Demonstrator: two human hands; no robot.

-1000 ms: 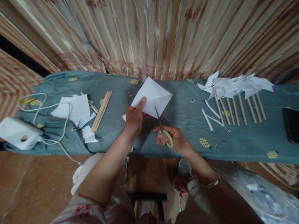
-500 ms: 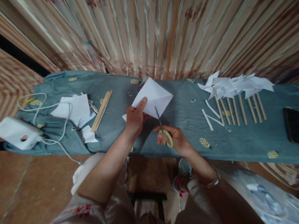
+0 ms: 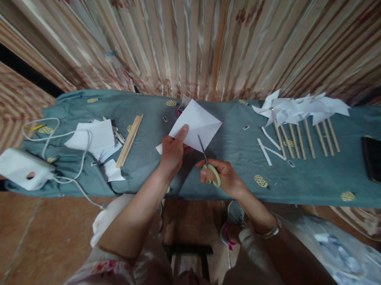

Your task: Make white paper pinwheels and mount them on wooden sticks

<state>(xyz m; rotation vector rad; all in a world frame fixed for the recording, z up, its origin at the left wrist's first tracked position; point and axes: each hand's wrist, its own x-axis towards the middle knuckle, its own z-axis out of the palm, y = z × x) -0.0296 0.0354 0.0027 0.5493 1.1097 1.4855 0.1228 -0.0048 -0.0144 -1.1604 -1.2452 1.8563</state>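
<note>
While the left hand grips its lower-left edge, 1 creased white paper sheet is held diamond-wise at the centre of the frame. Left thumb: flat on the upper face, pointing up and right; remaining fingers: tucked beneath, mostly hidden, pinched closed with the paper between. Most of the sheet projects beyond the fingertips, toward the upper right.

Right hand: below and right of the sheet, fingers curled around the pale green handles of 1 pair of scissors; blades directed upward over the lower corner of the paper. Gap between the blades: cannot be told. Right fingers: apart from the sheet. Wrist: 1 bracelet.

Surroundings, on a teal cloth with pineapple motifs:
- Behind the sheet's upper-left edge: 1 small container, contents too small to tell.
- Left of centre: a bundle of bare wooden sticks, beside a pile of white papers.
- Far left: 1 white device with cable.
- Right: a row of white paper pinwheels on sticks; just beside, 3 paper strips.
- Far right: 1 dark phone.
</note>
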